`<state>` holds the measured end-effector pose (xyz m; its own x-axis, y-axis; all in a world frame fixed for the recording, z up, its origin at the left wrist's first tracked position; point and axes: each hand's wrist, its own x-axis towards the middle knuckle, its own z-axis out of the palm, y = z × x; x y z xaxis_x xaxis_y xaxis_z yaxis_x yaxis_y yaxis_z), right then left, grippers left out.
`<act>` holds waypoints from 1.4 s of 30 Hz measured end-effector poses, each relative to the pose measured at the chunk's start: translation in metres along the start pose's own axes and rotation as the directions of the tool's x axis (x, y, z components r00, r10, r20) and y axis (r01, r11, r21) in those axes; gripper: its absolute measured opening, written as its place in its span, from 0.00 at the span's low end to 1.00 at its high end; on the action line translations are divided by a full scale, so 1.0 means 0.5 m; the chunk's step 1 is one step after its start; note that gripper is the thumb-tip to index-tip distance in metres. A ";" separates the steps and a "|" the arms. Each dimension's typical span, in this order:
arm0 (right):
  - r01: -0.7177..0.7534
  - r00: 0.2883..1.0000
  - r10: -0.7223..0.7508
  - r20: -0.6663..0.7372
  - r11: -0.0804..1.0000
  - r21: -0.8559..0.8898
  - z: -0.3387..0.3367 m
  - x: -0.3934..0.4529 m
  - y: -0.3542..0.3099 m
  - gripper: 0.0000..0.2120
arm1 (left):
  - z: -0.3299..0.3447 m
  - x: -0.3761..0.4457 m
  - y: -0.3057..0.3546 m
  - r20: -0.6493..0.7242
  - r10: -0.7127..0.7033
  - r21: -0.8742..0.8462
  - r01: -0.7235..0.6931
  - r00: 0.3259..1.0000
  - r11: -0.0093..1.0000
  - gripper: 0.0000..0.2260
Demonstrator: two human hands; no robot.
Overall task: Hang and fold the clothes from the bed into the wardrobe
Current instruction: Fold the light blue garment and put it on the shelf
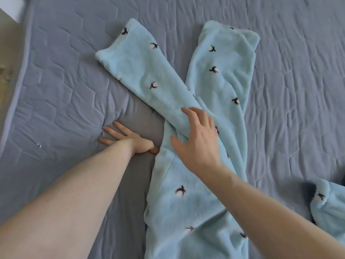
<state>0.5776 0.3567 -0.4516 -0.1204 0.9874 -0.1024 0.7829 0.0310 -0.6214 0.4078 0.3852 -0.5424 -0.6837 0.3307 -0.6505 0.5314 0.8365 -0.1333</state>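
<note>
No text, label, brand or number can be read anywhere. The fleece trousers [214,86] carry only small, apparently cotton-boll motifs.

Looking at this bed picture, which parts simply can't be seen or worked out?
Head view only:
- Waistband of the light blue fleece pyjama trousers with small flower motifs: cut off by the bottom edge.
- Second light blue fleece garment: cut off by the right edge, type unclear.
- Thumb tip of the left hand: hidden against the trousers' edge; gripping or just touching is unclear.
- Fabric under the open right hand: covered.
- Wardrobe: out of frame.
</note>
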 end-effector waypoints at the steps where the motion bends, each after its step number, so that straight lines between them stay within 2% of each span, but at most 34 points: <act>1: 0.034 0.999 -0.032 0.039 0.998 -0.049 0.021 0.039 -0.013 0.34 | -0.003 0.008 0.003 0.037 -0.014 0.017 0.013 0.999 1.000 0.69; 3: 0.059 0.993 -0.042 0.112 0.986 -0.155 0.058 0.100 -0.025 0.34 | -0.004 0.021 -0.001 0.084 -0.033 -0.003 0.034 0.996 0.999 0.77; 5: 0.047 0.991 -0.011 0.136 0.965 -0.259 0.078 0.143 -0.021 0.32 | -0.003 0.031 0.000 0.128 -0.039 -0.052 0.046 0.991 0.998 0.81; 7: 0.023 0.994 0.013 0.111 0.948 -0.318 0.080 0.175 -0.012 0.25 | -0.001 0.043 0.004 0.189 -0.038 -0.102 0.058 0.981 0.993 0.83; 8: 0.018 0.997 0.005 0.081 0.960 -0.281 0.076 0.186 -0.009 0.19 | 0.001 0.049 0.005 0.204 -0.036 -0.126 0.062 0.978 0.990 0.84; 9: -0.005 1.000 0.010 0.030 0.989 -0.151 0.068 0.195 -0.009 0.12 | 0.002 0.056 0.003 0.215 -0.029 -0.142 0.061 0.976 0.988 0.85; 10: -0.053 0.998 0.056 -0.034 0.996 0.074 0.055 0.203 -0.012 0.06 | 0.004 0.062 0.002 0.229 -0.017 -0.149 0.052 0.973 0.987 0.86; 11: -0.111 0.987 0.143 -0.078 0.940 0.323 0.036 0.211 -0.015 0.03 | 0.006 0.066 -0.001 0.247 -0.006 -0.147 0.043 0.969 0.988 0.86; 12: -0.172 0.955 0.270 -0.120 0.839 0.516 0.014 0.217 -0.013 0.06 | 0.008 0.070 -0.004 0.264 -0.001 -0.143 0.040 0.965 0.989 0.86; 13: -0.237 0.889 0.433 -0.146 0.711 0.662 -0.013 0.226 -0.008 0.09 | 0.007 0.070 -0.005 0.283 0.002 -0.143 0.040 0.959 0.989 0.86; 15: -0.326 0.658 0.745 -0.104 0.407 0.853 -0.071 0.244 0.020 0.10 | 0.005 0.072 -0.011 0.324 0.001 -0.143 0.048 0.946 0.989 0.83; 16: -0.353 0.549 0.834 -0.056 0.292 0.889 -0.095 0.249 0.045 0.08 | 0.005 0.073 -0.013 0.330 0.004 -0.143 0.046 0.944 0.989 0.82; 17: -0.400 0.474 0.881 -0.009 0.224 0.888 -0.115 0.250 0.067 0.06 | 0.006 0.075 -0.015 0.339 0.007 -0.147 0.045 0.941 0.988 0.81; 18: -0.467 0.445 0.895 0.021 0.212 0.858 -0.128 0.247 0.092 0.03 | 0.009 0.078 -0.017 0.342 0.009 -0.139 0.042 0.940 0.989 0.81; 19: -0.557 0.445 0.894 0.049 0.233 0.797 -0.137 0.243 0.115 0.05 | 0.009 0.078 -0.016 0.361 0.006 -0.147 0.051 0.933 0.988 0.80; 20: -0.647 0.476 0.877 0.059 0.304 0.699 -0.135 0.231 0.130 0.13 | 0.012 0.082 -0.024 0.360 0.001 -0.149 0.057 0.933 0.987 0.79; 21: -0.694 0.537 0.843 0.008 0.437 0.572 -0.141 0.227 0.144 0.23 | 0.014 0.085 -0.018 0.369 0.007 -0.153 0.054 0.930 0.987 0.78; 22: -0.664 0.648 0.758 -0.074 0.610 0.433 -0.144 0.220 0.154 0.32 | 0.017 0.087 -0.017 0.375 0.003 -0.150 0.058 0.927 0.987 0.78; 23: -0.559 0.775 0.612 -0.159 0.780 0.280 -0.147 0.219 0.156 0.38 | 0.018 0.088 -0.017 0.374 0.001 -0.148 0.058 0.928 0.987 0.78; 24: -0.394 0.889 0.410 -0.205 0.912 0.113 -0.147 0.227 0.156 0.40 | 0.020 0.089 -0.014 0.373 -0.001 -0.150 0.062 0.928 0.987 0.79; 25: -0.234 0.959 0.221 -0.177 0.971 -0.056 -0.143 0.239 0.154 0.41 | 0.020 0.091 -0.013 0.375 -0.007 -0.149 0.068 0.927 0.986 0.80; 26: -0.117 0.990 0.098 -0.101 0.973 -0.199 -0.135 0.255 0.152 0.39 | 0.020 0.089 -0.011 0.374 -0.014 -0.144 0.073 0.927 0.987 0.81; 28: -0.008 0.998 0.029 0.048 0.926 -0.378 -0.112 0.290 0.137 0.34 | 0.017 0.080 -0.009 0.362 -0.023 -0.139 0.078 0.932 0.987 0.83; 30: 0.013 0.997 0.017 0.072 0.918 -0.397 -0.094 0.318 0.126 0.25 | 0.011 0.068 -0.006 0.329 -0.032 -0.115 0.074 0.944 0.991 0.82; 33: -0.050 0.998 0.051 0.040 0.998 -0.028 -0.104 0.347 0.116 0.11 | -0.001 0.051 0.003 0.276 -0.060 -0.074 0.083 0.959 0.994 0.80; 35: -0.140 0.985 0.122 0.126 0.980 0.144 -0.136 0.361 0.117 0.09 | -0.009 0.044 0.006 0.253 -0.065 -0.058 0.082 0.965 0.995 0.79; 38: -0.209 0.933 0.169 0.317 0.973 0.099 -0.201 0.383 0.129 0.08 | -0.012 0.037 0.010 0.233 -0.061 -0.039 0.072 0.971 0.997 0.80; 40: -0.229 0.905 0.193 0.379 0.972 0.051 -0.244 0.402 0.136 0.06 | -0.010 0.032 0.014 0.233 -0.063 -0.027 0.071 0.971 0.997 0.80; 42: -0.328 0.832 0.236 0.501 0.939 0.103 -0.275 0.418 0.135 0.05 | -0.009 0.031 0.013 0.231 -0.069 -0.020 0.076 0.971 0.997 0.80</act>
<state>0.6893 0.5866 -0.4084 -0.2215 0.7516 -0.6213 0.7120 -0.3108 -0.6297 0.3986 0.3976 -0.5500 -0.5849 0.1626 -0.7947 0.4682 0.8677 -0.1670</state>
